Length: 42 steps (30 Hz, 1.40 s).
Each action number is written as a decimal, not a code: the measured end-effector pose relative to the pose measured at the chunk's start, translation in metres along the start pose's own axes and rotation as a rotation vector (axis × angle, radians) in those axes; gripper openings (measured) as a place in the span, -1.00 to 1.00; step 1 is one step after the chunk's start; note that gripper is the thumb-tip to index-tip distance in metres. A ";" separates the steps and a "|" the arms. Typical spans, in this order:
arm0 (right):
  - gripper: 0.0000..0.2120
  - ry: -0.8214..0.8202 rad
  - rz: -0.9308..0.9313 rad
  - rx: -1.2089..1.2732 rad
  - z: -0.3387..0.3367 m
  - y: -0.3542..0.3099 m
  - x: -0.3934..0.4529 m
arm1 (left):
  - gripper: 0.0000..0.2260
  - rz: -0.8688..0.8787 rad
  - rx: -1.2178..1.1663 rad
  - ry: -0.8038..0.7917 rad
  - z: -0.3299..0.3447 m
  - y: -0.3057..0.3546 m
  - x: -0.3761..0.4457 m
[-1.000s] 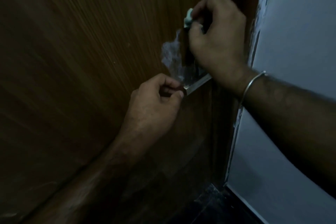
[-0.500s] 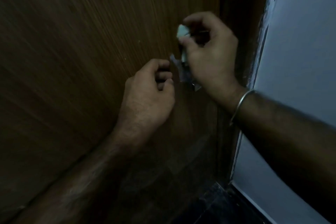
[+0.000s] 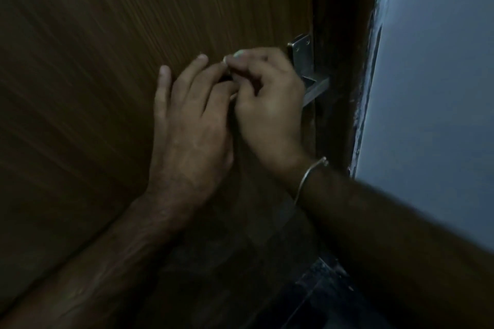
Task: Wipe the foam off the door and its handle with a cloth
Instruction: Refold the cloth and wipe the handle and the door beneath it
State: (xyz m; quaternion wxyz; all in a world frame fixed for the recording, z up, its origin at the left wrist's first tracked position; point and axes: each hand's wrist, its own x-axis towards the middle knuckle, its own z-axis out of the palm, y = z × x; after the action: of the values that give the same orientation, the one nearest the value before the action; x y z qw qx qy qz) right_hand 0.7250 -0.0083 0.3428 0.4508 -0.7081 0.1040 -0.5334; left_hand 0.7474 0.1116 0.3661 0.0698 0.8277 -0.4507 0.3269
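Both hands meet against the brown wooden door, just left of its metal handle, which sits at the door's right edge beside the dark frame. The left hand lies with its fingers straight and spread. The right hand, a metal bangle on its wrist, has its fingers curled, pinching a small pale bit of cloth at the fingertips. The lever is partly hidden behind the right hand. A pale wall stands to the right.
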 end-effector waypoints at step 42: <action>-0.46 -0.294 -0.316 -0.482 -0.004 0.132 -0.056 | -0.49 0.154 0.208 -0.063 0.047 0.025 0.038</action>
State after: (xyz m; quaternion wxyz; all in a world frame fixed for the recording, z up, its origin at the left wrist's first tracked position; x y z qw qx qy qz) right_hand 0.7431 -0.0510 0.2067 0.1918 -0.8713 0.0499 -0.4489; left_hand 0.7640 0.0511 0.3484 -0.0557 0.8032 -0.4785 0.3503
